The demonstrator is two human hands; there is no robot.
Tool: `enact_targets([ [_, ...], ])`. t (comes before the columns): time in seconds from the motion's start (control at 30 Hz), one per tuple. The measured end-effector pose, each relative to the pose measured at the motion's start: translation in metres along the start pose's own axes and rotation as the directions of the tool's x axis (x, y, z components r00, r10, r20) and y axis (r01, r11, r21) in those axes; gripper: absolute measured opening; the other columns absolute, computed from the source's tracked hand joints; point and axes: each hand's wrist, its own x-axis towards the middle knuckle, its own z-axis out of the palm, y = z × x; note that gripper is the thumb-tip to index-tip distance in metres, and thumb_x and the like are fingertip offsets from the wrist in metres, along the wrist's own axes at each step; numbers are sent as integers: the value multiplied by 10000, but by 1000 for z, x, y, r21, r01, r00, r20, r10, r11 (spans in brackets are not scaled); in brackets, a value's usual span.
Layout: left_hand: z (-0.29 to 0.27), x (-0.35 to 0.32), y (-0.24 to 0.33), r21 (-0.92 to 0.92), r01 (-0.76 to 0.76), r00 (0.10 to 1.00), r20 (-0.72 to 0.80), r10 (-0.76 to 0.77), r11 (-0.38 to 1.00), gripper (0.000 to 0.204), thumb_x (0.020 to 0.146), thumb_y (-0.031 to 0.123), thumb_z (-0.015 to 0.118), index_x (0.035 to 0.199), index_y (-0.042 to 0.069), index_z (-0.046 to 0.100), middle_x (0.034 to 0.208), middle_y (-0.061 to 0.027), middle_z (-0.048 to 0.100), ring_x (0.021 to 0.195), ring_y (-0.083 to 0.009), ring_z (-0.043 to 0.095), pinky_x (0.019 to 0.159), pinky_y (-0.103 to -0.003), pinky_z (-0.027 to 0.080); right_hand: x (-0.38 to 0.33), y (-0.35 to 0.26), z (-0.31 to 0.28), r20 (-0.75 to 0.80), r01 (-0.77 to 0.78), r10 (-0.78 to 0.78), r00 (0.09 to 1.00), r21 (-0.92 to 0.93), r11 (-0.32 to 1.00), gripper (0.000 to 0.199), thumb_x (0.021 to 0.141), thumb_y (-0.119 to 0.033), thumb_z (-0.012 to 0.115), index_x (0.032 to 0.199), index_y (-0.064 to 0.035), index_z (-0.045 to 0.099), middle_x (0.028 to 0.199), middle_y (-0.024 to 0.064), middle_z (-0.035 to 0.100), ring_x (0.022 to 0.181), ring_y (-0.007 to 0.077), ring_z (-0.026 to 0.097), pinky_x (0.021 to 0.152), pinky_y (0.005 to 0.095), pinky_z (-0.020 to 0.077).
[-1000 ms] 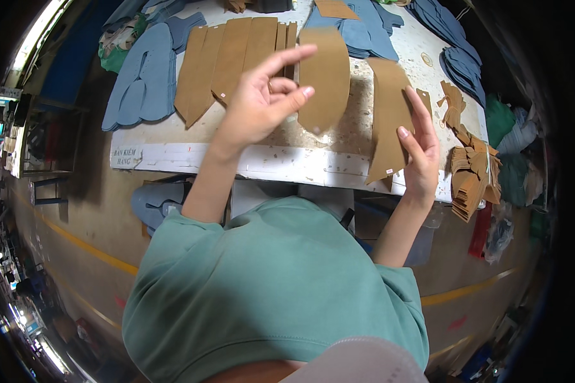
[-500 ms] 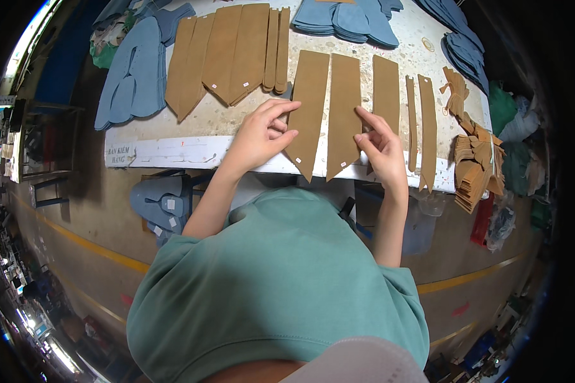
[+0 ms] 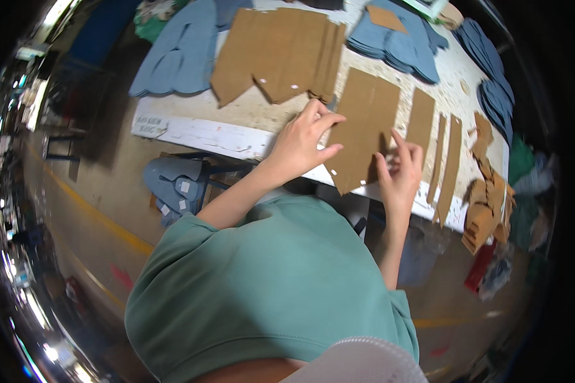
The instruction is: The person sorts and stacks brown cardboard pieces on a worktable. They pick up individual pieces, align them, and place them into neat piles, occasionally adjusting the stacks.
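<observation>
Two tan, leather-like panels (image 3: 366,118) lie edge to edge on the table, their slanted lower ends meeting in one point. Each bears a small white sticker near its lower edge. At the left edge of the pair is my left hand (image 3: 303,142), thumb and fingers apart, fingertips at the material. My right hand (image 3: 401,171) hovers by the lower right edge, index finger and thumb parted, other fingers bent. I cannot tell whether it touches the panel. Right of the pair lie a narrower tan panel (image 3: 420,118) and two thin strips, one being a longer strip (image 3: 450,169).
More tan pieces (image 3: 278,51) lie at the upper left, beside blue cut pieces (image 3: 176,54). Stacked blue pieces (image 3: 390,48) are farther back. Tan bundles (image 3: 489,207) hang over the table's right corner. Below the front edge sit more blue pieces (image 3: 172,185).
The gap between the two tan panels has closed; they now lie against each other. Both hands remain beside them. The whole view has shifted and tilted.
</observation>
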Motion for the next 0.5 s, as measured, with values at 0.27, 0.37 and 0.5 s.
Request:
enact_targets([
  [0.27,-94,22,-64,309,215,951,-281,-127,926,257,782,194,774,975,51,684,988,-85,646,821,-194,632,712,-299,524,6,0,9,-78,60,-56,995,49,997,307,853,-42,678,1159,-74,682,938,62,560,791,135,585,588,246,493],
  [0.37,-109,10,-76,357,227,967,-194,-166,906,266,761,164,781,969,37,675,983,-78,653,834,-210,634,733,-300,521,5,4,13,-53,73,-71,996,38,997,280,858,-62,677,1138,-72,691,949,66,572,818,158,586,584,257,494],
  [0.5,-111,4,-84,179,260,956,-187,-227,949,244,756,97,779,969,24,684,960,-59,665,834,-172,643,740,-269,518,4,7,17,-64,100,-100,993,0,995,265,874,-72,682,1138,-83,696,975,35,611,796,98,588,589,229,442],
])
